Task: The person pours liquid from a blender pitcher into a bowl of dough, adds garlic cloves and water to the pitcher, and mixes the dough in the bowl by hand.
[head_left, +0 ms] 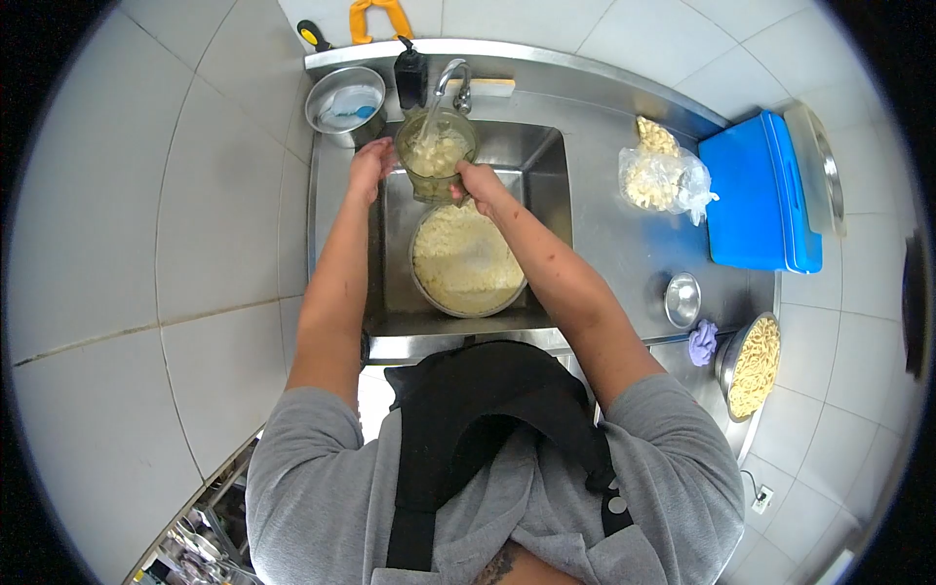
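Over the steel sink (pixel 392 263), toward eleven o'clock, the right hand (pixel 478 182) grasps a greenish container (pixel 427 188) beneath the tap (pixel 452 70); the left hand (pixel 369 168), loosely spread, flanks its nine o'clock. Best kept level, steadied both sides.

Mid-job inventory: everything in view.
Jug: 1, green, under tap
Tap: 1, silver, behind sink
Sink: 1, steel, centre
Round container: 1, pale yellow contents, in sink
Pump bottle: 1, black, left of tap
Pot: 1, silver, far left
Orange object: 1, orange, behind pump bottle
Handle: 1, yellow-black, beyond pot
Clear bag: at least 1, pale contents, right of sink
Box: 1, blue, counter's right
Small bowl: 1, silver, near box
Crumpled item: 1, purple, between bowls
Large bowl: 1, silver, near right
Socket: 1, white, lower right
Sleeves: 2, grey, on arms
Apron: 1, black, on person
Right hand: 1, bare, on jug
Left hand: 1, bare, beside jug
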Demonstrator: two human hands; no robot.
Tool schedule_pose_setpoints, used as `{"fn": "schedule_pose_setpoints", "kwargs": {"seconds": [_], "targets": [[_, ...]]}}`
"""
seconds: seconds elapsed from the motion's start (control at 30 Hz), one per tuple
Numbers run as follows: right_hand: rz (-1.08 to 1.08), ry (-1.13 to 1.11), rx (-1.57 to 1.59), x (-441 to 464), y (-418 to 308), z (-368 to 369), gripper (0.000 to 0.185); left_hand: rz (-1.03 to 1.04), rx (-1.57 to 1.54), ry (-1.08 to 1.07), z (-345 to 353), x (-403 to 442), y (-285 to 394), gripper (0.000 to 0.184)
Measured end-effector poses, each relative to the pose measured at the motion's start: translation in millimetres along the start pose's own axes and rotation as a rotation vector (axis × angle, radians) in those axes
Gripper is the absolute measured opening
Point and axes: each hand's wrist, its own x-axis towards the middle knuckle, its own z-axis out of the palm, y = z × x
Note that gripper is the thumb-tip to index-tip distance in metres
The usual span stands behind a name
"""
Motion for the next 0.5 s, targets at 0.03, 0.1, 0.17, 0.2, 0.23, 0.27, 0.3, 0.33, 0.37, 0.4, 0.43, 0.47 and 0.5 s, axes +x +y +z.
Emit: {"fn": "schedule_pose_setpoints", "kwargs": {"seconds": [0.03, 0.1, 0.17, 0.2, 0.23, 0.27, 0.3, 0.33, 0.37, 0.4, 0.43, 0.47, 0.5], "targets": [[-0.015, -0.002, -0.007, 0.3, 0.7, -0.5, 0.031, 0.055, 0.014, -0.009, 4.9, -3.7, 7.3, 0.032], [-0.011, -0.020, -0.013, 0.0, 1.3, -2.7, 0.031, 0.113, 0.031, -0.025, 9.9, -2.5, 15.5, 0.032], [-0.010, -0.036, -0.017, -0.3, 0.3, -4.9, 0.031, 0.165, 0.033, -0.151, 10.6, 9.9, 20.1, 0.032], [-0.006, -0.022, -0.003, -6.1, -2.8, -3.0, 0.031, 0.166, 0.038, -0.158, 14.4, 8.3, 27.1, 0.032], [-0.002, -0.008, 0.010, -8.3, -3.6, -2.1, 0.031, 0.171, 0.050, -0.162, 18.8, 4.8, 38.3, 0.032], [-0.006, -0.003, 0.016, -9.9, -4.9, -0.9, 0.031, 0.178, 0.061, -0.167, 24.2, 0.5, 47.9, 0.032], [-0.010, 0.015, 0.000, -7.4, -2.2, -1.0, 0.032, 0.180, 0.067, -0.175, 26.3, 3.4, 50.1, 0.032], [-0.015, 0.034, -0.016, -4.8, -0.2, -1.9, 0.033, 0.185, 0.076, -0.198, 27.8, 7.2, 54.1, 0.033], [-0.022, 0.039, -0.008, -2.3, 1.2, -3.8, 0.033, 0.190, 0.087, -0.222, 29.7, 10.9, 58.3, 0.034], [-0.013, 0.019, -0.039, -1.9, 1.1, -4.7, 0.033, 0.194, 0.093, -0.230, 32.0, 12.3, 62.0, 0.034], [-0.002, -0.001, -0.071, -1.4, 0.9, -5.8, 0.034, 0.201, 0.102, -0.257, 34.1, 12.9, 64.8, 0.035], [-0.008, 0.005, -0.062, -1.1, 0.6, -7.1, 0.034, 0.209, 0.112, -0.284, 36.6, 14.0, 68.4, 0.036], [-0.009, 0.009, -0.048, -5.4, -1.6, -7.0, 0.035, 0.211, 0.120, -0.293, 38.8, 15.4, 72.1, 0.036]]}}
